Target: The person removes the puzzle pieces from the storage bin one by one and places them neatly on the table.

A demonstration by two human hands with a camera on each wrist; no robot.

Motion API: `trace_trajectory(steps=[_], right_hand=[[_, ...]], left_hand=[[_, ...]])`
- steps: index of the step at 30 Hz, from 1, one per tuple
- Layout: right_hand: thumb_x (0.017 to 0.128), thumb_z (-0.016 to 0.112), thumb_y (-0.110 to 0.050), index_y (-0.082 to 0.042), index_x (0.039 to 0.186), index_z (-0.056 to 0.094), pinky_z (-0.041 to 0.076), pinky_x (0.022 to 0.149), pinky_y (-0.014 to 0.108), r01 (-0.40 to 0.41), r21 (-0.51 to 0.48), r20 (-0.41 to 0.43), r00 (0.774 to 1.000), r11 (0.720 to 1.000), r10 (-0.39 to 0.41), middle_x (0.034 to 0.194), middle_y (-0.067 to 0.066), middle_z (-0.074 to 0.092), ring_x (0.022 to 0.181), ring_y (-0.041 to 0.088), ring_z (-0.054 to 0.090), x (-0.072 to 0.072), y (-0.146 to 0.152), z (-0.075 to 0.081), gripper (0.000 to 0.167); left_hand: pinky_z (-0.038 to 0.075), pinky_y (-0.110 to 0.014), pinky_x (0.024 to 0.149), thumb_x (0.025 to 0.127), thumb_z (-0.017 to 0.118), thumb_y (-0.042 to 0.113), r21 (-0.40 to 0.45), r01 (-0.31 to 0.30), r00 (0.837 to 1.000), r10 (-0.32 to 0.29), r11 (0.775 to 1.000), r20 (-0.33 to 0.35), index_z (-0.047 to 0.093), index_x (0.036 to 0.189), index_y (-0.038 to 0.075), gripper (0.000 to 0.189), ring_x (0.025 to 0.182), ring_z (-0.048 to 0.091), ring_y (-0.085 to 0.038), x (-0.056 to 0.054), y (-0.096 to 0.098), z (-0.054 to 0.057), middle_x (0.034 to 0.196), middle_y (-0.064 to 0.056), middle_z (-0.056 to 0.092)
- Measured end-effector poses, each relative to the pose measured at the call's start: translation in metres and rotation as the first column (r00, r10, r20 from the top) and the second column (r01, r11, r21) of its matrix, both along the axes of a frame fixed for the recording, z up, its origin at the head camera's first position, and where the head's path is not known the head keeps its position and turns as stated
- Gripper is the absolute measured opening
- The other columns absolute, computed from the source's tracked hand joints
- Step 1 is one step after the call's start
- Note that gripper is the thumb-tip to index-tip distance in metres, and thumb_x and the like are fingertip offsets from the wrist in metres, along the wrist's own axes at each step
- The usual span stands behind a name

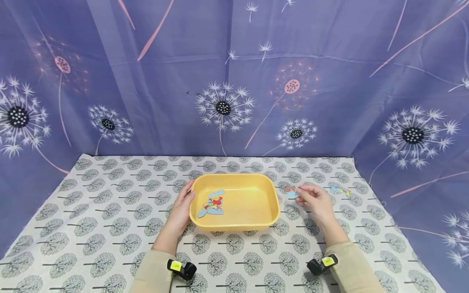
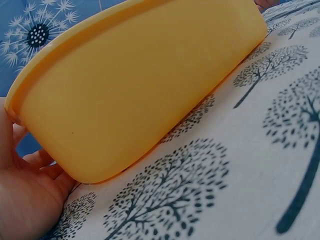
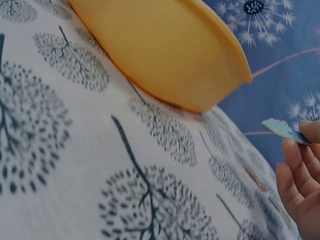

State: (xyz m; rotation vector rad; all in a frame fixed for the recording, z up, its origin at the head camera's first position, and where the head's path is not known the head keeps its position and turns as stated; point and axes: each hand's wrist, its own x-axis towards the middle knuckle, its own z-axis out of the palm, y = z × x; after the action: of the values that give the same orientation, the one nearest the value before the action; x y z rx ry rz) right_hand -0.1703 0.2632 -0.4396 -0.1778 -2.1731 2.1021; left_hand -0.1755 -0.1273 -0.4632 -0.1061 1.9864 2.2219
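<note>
A shallow yellow plastic tub [image 1: 238,178] stands on the cloth, with several flat printed puzzle pieces [image 1: 216,203] overlapping in its left part. At the tub's left end my left hand [image 1: 180,211] holds the rim, thumb by the edge and fingers against the outer wall; in the left wrist view part of that hand [image 2: 32,195] shows beside the wall. Off the tub's right side, my right hand [image 1: 316,202] pinches a light blue puzzle piece [image 3: 285,131] between thumb and fingers, above the cloth. More colourful pieces [image 1: 340,190] lie just beyond this hand.
A white cloth [image 1: 121,244] printed with grey trees covers the table. Purple fabric [image 1: 165,101] with dandelion prints hangs behind it and along both sides. Each sleeve carries a black wrist camera [image 1: 182,269].
</note>
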Motion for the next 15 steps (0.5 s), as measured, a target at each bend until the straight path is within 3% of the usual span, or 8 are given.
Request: trace_trajectory(steps=[6,10,15], right_hand=[[0.087,0.067,-0.013,0.008,0.111,0.056,0.058,0.063,0.02,0.052,0.064,0.078,0.995,0.997,-0.057,0.084,-0.01,0.066,0.067,0.007,0.066,-0.002,0.004,-0.011,0.033],[0.086,0.069,-0.017,0.0,0.102,0.062,0.057,0.06,0.019,0.081,0.122,0.098,0.991,0.989,-0.094,0.085,-0.012,0.065,0.067,0.004,0.064,-0.004,0.005,-0.016,0.024],[0.085,0.071,-0.017,-0.009,0.091,0.066,0.054,0.052,0.018,0.105,0.122,0.13,0.984,0.987,-0.121,0.072,-0.012,0.065,0.061,0.003,0.061,-0.004,0.005,-0.018,0.012]], left_hand=[[0.042,-0.034,0.107,0.102,0.037,0.028,-0.008,-0.001,1.0,0.001,1.0,0.005,0.025,0.149,0.029,0.049,0.132,0.043,-0.026,0.0,0.0,-0.001,0.152,-0.007,0.031],[0.043,-0.034,0.106,0.102,0.038,0.027,-0.007,-0.007,1.0,0.007,1.0,0.01,0.027,0.149,0.03,0.048,0.131,0.044,-0.026,0.0,0.0,-0.001,0.151,-0.006,0.032],[0.044,-0.034,0.105,0.102,0.038,0.027,-0.002,-0.006,1.0,0.006,1.0,0.014,0.027,0.149,0.03,0.048,0.13,0.045,-0.027,0.0,0.001,-0.001,0.151,-0.007,0.032]])
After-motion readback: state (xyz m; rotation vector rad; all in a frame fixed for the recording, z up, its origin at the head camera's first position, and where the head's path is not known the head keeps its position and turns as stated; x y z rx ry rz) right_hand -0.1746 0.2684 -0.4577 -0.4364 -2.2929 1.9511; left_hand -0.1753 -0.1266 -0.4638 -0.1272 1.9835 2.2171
